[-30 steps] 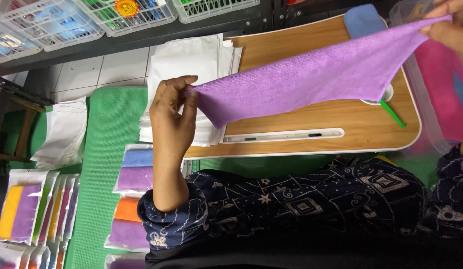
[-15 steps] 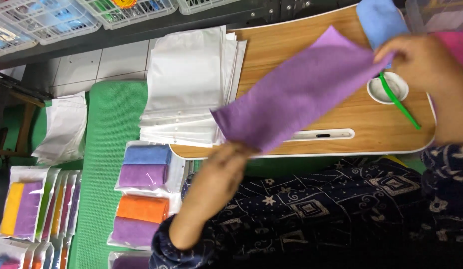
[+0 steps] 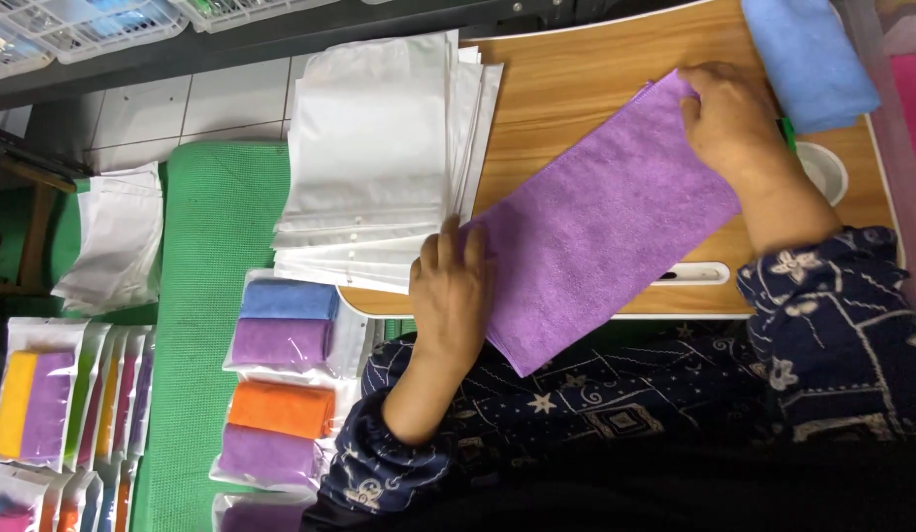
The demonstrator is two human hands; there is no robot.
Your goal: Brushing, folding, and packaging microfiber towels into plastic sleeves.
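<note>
- Head view: a purple cloth (image 3: 606, 232) lies flat and slantwise across the wooden bench (image 3: 576, 84), its near corner hanging over the front edge toward the person's lap.
- The left hand (image 3: 450, 296) rests palm down on the cloth's left end, fingers spread a little and laid flat, not pinching anything.
- The right hand (image 3: 731, 113) presses on the cloth's far right corner, fingers curled down over the edge; whether they pinch the fabric cannot be told.
- A stack of white bags (image 3: 379, 158) lies at the bench's left end, just beside the left hand.
- A folded blue cloth (image 3: 808, 54) sits at the far right corner of the bench, near the right hand.
- A small white cup (image 3: 822, 169) stands just beyond the right wrist.
- On the green mat (image 3: 207, 227) to the left lie packed cloths (image 3: 281, 379) in clear bags: blue, purple and orange.
</note>
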